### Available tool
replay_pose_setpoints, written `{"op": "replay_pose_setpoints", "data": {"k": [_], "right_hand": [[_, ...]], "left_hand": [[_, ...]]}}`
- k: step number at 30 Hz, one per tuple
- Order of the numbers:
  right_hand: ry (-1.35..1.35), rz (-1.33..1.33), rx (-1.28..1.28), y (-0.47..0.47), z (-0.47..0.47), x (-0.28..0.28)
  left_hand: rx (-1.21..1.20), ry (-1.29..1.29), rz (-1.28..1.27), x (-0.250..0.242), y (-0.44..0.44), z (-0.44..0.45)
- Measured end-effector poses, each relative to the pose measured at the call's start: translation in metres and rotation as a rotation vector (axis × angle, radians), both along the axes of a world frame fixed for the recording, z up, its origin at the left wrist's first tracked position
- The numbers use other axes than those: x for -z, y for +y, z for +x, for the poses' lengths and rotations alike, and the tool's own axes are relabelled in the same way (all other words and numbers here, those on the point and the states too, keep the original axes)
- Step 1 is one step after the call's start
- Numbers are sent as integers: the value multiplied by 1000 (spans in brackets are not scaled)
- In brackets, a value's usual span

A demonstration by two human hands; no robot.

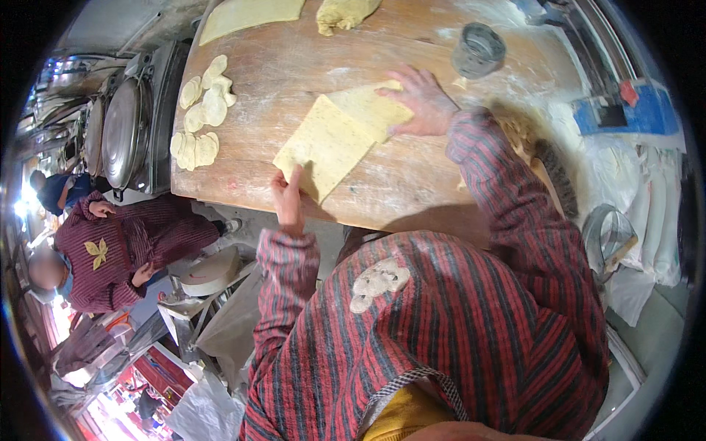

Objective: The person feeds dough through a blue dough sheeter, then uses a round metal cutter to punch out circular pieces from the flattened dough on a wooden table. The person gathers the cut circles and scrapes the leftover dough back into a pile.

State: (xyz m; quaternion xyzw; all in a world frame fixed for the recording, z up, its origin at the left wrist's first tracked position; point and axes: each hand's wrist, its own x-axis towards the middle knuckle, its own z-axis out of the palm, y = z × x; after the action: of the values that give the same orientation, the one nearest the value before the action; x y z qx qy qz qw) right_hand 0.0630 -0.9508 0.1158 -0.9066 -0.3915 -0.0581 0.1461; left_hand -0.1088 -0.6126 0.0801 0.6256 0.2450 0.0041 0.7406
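Observation:
A flat yellow sheet of dough [328, 146], flecked with darker specks, lies at a slant on the wooden worktable before me. Toward its right end one layer overlaps a second piece or fold [367, 107]; which of the two, I cannot tell. My left hand [288, 201] pinches the sheet's lower left edge, thumb on top and fingers partly hidden beneath. Slightly blurred, my right hand [424, 105] rests with spread fingers over the right end. Small dough rounds [214, 107] lie in overlapping groups at the table's left side.
A grey cup-shaped container [479, 50] stands beyond my right hand. Another dough sheet [251, 16] and a dough lump [346, 14] lie at the far edge. Round metal griddles [127, 132] adjoin the table's left. A person in a dark red striped garment [105, 253] is at left.

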Motion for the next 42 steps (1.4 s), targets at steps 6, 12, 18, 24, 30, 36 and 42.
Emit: {"op": "replay_pose_setpoints", "data": {"k": [6,12,18,24,30,36,42], "right_hand": [[-323,-35,-289,-20,15,23],[149,73,51,1,25,-8],[792,485,702,-19,-19,38],[327,432,781,-62,-37,62],[-173,-819,351,-121,-63,25],[-62,133,775,-233,-103,-26],[15,-27,1481,-469,-109,-58]], "left_hand": [[-231,24,423,27,-28,36],[-353,33,429,8,-33,41],[-288,311,684,-12,-13,40],[-151,194,1308,-13,13,65],[72,388,1222,27,17,91],[-11,283,1050,55,39,100],[21,56,826,32,37,76]]}}
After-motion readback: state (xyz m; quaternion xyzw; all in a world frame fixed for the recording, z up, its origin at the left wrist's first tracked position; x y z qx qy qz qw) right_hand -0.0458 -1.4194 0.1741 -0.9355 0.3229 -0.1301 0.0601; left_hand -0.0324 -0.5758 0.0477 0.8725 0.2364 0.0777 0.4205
